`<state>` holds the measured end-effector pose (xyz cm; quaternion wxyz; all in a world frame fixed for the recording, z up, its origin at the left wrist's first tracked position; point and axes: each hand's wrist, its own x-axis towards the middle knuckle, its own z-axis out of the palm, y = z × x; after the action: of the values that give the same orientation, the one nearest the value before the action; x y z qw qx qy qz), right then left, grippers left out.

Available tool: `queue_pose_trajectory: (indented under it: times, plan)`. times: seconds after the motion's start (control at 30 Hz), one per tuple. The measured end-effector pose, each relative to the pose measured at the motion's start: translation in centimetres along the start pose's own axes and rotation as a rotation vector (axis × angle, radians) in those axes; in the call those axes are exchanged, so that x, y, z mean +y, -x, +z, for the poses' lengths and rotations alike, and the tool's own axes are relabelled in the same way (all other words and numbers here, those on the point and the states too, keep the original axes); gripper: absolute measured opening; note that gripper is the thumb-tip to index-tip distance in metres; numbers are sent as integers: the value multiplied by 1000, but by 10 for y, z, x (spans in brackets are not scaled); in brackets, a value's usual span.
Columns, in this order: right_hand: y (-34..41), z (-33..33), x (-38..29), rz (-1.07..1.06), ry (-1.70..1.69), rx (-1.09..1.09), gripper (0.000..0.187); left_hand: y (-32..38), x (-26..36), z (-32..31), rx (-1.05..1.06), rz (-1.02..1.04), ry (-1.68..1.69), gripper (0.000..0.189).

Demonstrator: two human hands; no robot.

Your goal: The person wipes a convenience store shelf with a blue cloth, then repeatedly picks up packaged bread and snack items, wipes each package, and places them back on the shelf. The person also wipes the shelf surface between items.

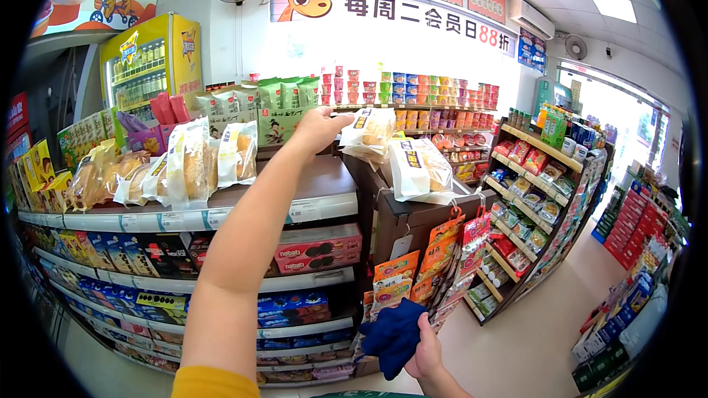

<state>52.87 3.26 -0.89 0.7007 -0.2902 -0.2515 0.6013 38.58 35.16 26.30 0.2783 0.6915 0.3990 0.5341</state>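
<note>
Reaching across the shelf, my left hand [319,128] grips the upper left edge of a bread pack [366,135] in white and clear plastic wrap. Beside it, another wrapped bread pack [423,168] lies on the dark end cabinet [387,221]. A crumpled dark blue cloth [394,334] is in my right hand [427,349], low in front of hanging orange snack bags [395,282]. On the top shelf [298,190] to the left, more wrapped bread packs [185,163] stand in a row. Between them and my left hand is a bare stretch of that shelf.
Boxed biscuits [318,249] fill the tiers below. Red snack packets [475,240] hang off the cabinet's right side. A slanted snack rack [525,204] stands across the aisle floor [514,337]. Cup noodles [415,88] line the back wall, and stacked cartons [636,221] sit far right.
</note>
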Motion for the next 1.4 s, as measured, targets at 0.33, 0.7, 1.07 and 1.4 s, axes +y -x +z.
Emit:
queue_pose_trajectory:
  times: [0.33,0.7,1.07,1.4]
  plan:
    - [-5,12,17,183,-43,-67,57,40,-51,-110,58,-318,-1572,103]
    - [-8,64,29,52,4,-103,51,95,-40,-130,63,70,214,53]
    - [-17,139,84,-378,459,-305,64,350,-81,-93,-186,-93,418,76]
    - [-47,132,126,-63,207,-63,28,423,-99,-155,-225,178,-411,82]
